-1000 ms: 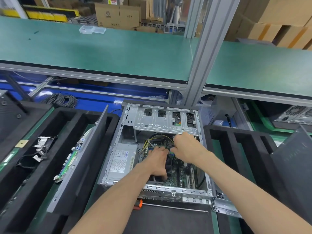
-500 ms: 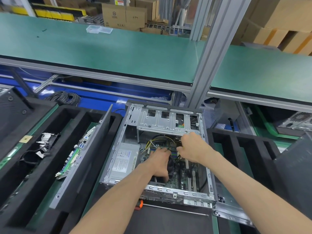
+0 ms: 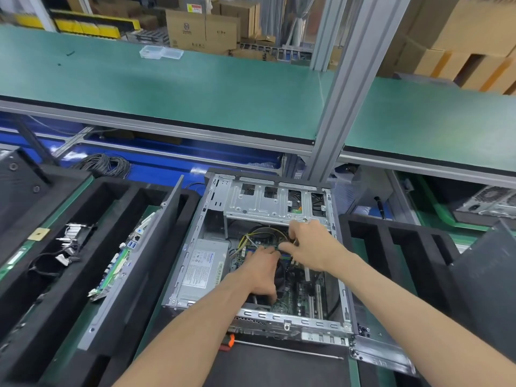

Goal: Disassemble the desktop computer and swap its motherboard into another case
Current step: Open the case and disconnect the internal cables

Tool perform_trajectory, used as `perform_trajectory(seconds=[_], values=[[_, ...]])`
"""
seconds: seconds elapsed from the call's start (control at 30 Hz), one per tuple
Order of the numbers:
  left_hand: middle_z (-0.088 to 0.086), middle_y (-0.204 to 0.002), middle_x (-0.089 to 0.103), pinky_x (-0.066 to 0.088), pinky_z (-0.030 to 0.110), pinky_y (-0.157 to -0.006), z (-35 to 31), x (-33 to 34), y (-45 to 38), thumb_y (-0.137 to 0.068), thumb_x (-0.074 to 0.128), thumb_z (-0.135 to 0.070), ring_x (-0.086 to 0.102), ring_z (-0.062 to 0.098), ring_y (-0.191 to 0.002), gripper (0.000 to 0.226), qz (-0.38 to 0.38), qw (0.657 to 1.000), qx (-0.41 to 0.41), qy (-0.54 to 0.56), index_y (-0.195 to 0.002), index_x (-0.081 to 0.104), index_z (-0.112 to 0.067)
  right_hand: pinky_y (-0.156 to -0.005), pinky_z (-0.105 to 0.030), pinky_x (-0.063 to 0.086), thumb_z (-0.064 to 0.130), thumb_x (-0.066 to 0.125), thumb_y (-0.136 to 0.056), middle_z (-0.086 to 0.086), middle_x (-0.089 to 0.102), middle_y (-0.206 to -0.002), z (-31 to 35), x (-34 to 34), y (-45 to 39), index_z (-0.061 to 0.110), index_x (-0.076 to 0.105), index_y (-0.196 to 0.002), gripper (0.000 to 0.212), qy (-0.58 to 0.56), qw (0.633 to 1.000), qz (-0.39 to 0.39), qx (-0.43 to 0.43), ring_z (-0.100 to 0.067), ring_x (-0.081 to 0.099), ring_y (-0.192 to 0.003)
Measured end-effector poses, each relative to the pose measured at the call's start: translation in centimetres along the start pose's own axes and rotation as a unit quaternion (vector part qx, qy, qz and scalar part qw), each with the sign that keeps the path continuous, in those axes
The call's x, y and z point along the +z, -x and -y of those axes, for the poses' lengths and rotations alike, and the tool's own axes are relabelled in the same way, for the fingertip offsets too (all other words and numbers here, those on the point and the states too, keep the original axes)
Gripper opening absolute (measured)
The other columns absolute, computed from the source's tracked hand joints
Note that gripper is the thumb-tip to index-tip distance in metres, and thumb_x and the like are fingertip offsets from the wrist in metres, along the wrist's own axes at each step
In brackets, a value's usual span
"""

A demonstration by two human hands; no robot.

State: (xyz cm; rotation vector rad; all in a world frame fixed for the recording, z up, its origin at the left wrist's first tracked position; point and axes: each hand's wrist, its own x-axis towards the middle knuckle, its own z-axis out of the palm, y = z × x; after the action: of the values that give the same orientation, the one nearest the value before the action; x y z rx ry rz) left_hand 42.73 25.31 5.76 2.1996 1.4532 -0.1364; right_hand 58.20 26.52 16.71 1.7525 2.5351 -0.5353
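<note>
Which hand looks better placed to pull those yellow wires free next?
Probably the right hand: its fingertips already pinch something small beside the yellow wires, near the top of the motherboard. The left hand lies lower, resting over the dark fan, more like a brace.

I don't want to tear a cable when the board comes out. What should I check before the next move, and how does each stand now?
1. Open grey metal computer case lying flat: ok.
2. Yellow and black wire bundle unplugged from green motherboard: cannot tell.
3. Right hand on a connector: cannot tell, fingers hide it.
4. Left hand steadying inside the case: ok.
5. Long orange-handled screwdriver within reach: ok.
</note>
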Motion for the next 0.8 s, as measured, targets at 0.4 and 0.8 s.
perform_trajectory(seconds=[0.4,0.8], values=[[0.003,-0.133,0.047,0.042,0.047,-0.106,-0.1,-0.2,0.4,-0.047,0.094,-0.048,0.042,0.027,-0.124,0.108,-0.004,1.000,0.003,0.002,-0.137,0.044,-0.013,-0.071,-0.036,0.050,0.022,0.064,-0.091,-0.006,0.060,-0.092,0.2,-1.3,-0.1,0.015,0.063,-0.104,0.015,0.106,0.986,0.058,-0.118,-0.027,0.061,-0.090],[0.005,-0.145,0.042,0.033,0.052,-0.115,-0.2,-0.2,0.5,-0.050,0.096,-0.042,0.035,0.031,-0.134,0.118,0.001,0.999,0.001,0.032,-0.147,0.035,-0.016,-0.072,-0.039,0.049,0.010,0.058,-0.091,-0.005,0.061,-0.099,1.6,0.0,0.2,0.011,0.068,-0.098,0.012,0.161,0.968,0.065,-0.179,-0.026,0.058,-0.091]])
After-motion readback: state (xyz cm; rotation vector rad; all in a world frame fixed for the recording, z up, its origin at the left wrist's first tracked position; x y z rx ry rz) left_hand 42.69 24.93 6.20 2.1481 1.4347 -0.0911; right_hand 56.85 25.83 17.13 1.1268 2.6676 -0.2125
